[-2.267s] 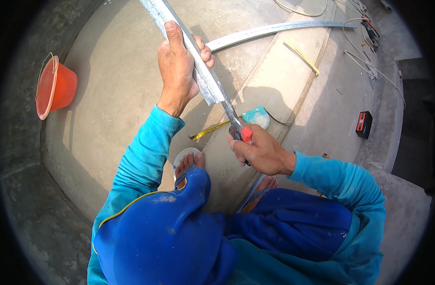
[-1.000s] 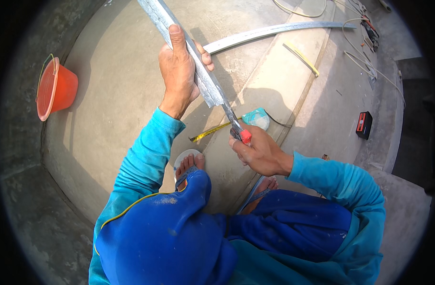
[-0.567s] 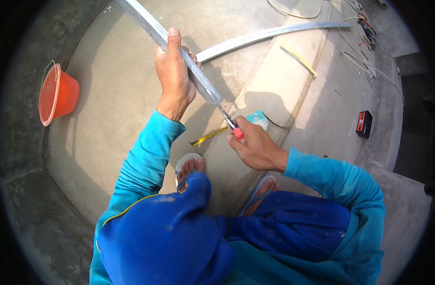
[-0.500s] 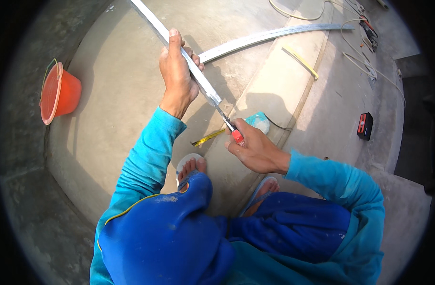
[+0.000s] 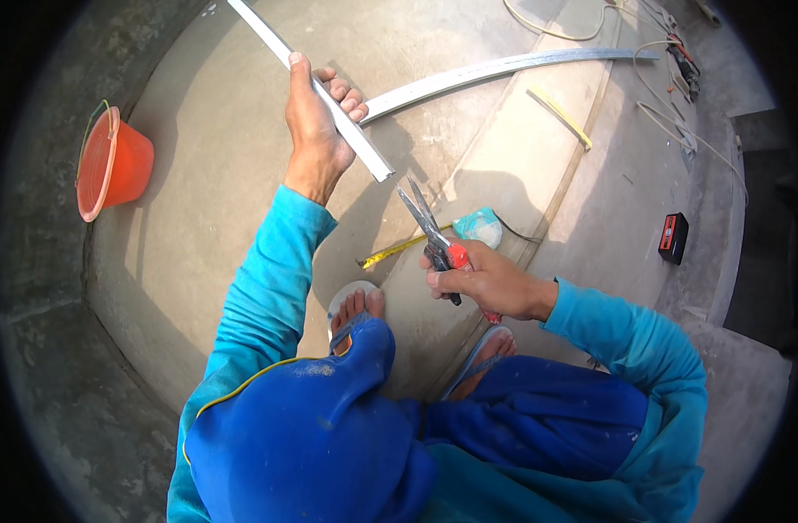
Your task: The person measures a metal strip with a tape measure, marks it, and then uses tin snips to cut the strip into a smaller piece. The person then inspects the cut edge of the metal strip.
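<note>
My left hand [image 5: 319, 126] is wrapped round a light metal channel [image 5: 364, 152], which slants from the top edge down toward the middle. In my right hand [image 5: 486, 281] is a pair of tin snips [image 5: 429, 221] with red and black handles. The blades are parted and point up toward the channel's near end, a small gap away from it. Beyond my left hand a second, longer metal channel [image 5: 495, 64] lies on the floor. Beneath the snips, a yellow tape measure blade [image 5: 399, 252] stretches over the floor beside a teal and white bag [image 5: 479, 227].
An orange bucket [image 5: 129, 166] stands by the left wall. A yellow strip [image 5: 559, 118] lies on the floor at right. Farther right are a black and red box [image 5: 673, 237], a red and black power tool [image 5: 683, 63] and loose cable [image 5: 665, 113]. My sandalled feet [image 5: 357, 312] are close below.
The tin snips have come off the channel's end and moved back toward me, their blades now spread. My left hand and the channel have shifted slightly left.
</note>
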Available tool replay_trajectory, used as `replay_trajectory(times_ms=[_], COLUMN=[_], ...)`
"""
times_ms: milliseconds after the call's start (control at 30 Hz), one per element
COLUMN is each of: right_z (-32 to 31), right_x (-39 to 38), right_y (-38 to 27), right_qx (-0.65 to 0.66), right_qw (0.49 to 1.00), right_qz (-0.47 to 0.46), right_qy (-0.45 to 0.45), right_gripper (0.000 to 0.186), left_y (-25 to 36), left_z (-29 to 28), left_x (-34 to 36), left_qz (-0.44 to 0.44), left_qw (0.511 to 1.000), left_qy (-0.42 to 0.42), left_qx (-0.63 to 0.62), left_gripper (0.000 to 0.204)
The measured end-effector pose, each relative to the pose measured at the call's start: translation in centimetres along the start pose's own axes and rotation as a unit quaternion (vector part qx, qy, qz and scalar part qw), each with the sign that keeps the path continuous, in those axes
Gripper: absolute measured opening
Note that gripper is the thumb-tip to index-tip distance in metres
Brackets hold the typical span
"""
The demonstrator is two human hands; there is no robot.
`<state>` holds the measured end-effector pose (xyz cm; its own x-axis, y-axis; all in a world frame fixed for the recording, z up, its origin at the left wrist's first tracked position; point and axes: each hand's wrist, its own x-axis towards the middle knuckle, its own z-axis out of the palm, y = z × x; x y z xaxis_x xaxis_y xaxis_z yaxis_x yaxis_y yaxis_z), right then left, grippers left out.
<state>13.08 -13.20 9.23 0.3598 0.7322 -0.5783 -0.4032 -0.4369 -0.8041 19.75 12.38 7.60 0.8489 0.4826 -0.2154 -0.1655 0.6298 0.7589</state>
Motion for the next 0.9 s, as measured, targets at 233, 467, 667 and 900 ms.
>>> replay_trajectory(times_ms=[233, 467, 667, 900], right_z=[0.4, 1.0, 0.8, 0.7], right_x=[0.1, 0.0, 0.0, -0.1], right_y=[-1.6, -1.5, -1.5, -1.8], right_qx=[-0.065, -0.044, -0.098, -0.168], right_qw=[0.996, 0.997, 0.990, 0.979], right_qz=[-0.048, -0.052, -0.078, -0.080], right_qy=[0.022, 0.033, 0.060, 0.085], right_gripper=[0.023, 0.023, 0.028, 0.029], left_y=[-1.0, -1.4, -1.7, -2.0], left_z=[0.1, 0.1, 0.8, 1.3], left_x=[-0.8, -0.8, -1.2, -1.5], left_qz=[-0.016, -0.016, -0.042, -0.024], left_qw=[0.999, 0.997, 0.996, 0.999], left_qy=[-0.046, -0.080, -0.074, -0.035], left_qx=[0.007, -0.006, -0.020, 0.007], left_gripper=[0.051, 0.051, 0.051, 0.051])
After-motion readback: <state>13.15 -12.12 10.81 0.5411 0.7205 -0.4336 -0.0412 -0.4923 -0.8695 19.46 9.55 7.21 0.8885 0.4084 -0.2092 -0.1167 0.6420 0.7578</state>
